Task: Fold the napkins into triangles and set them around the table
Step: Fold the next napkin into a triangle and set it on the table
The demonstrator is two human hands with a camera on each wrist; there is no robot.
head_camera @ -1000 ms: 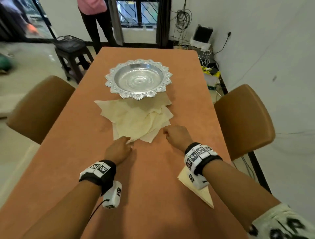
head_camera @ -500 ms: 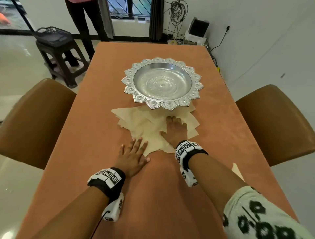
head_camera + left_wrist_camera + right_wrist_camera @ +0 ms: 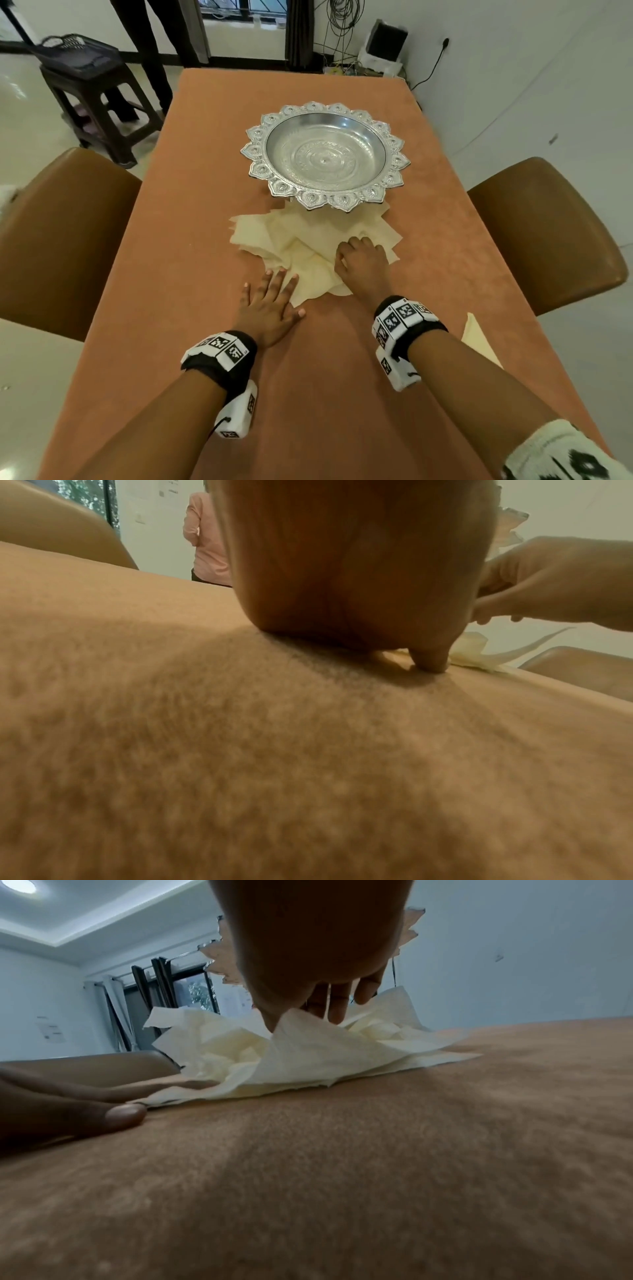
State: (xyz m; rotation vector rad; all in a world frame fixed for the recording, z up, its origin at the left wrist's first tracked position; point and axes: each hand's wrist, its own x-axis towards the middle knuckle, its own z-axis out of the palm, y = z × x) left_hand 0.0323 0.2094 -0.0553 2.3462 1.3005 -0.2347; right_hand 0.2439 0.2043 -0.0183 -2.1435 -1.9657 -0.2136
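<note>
Right hand: the right hand [image 3: 361, 262] sits on the napkin pile [image 3: 308, 246], fingers curled, pinching up a peak of the top sheet, as the right wrist view shows.
Left hand: the left hand [image 3: 270, 301] lies flat with fingers spread, fingertips pinning the pile's near edge against the bench [image 3: 171, 274].
Napkins: a loose, rumpled cream heap mid-bench, its far edge tucked under the silver bowl [image 3: 325, 154]; one folded napkin [image 3: 479, 339] lies at the bench's right edge, beside the right forearm.
Step in hand: separating a single sheet, by the look of it.
Doing it well: lift slowly and low, one ply only, while the flat hand keeps the rest from dragging; thin paper likely tears if jerked.
</note>
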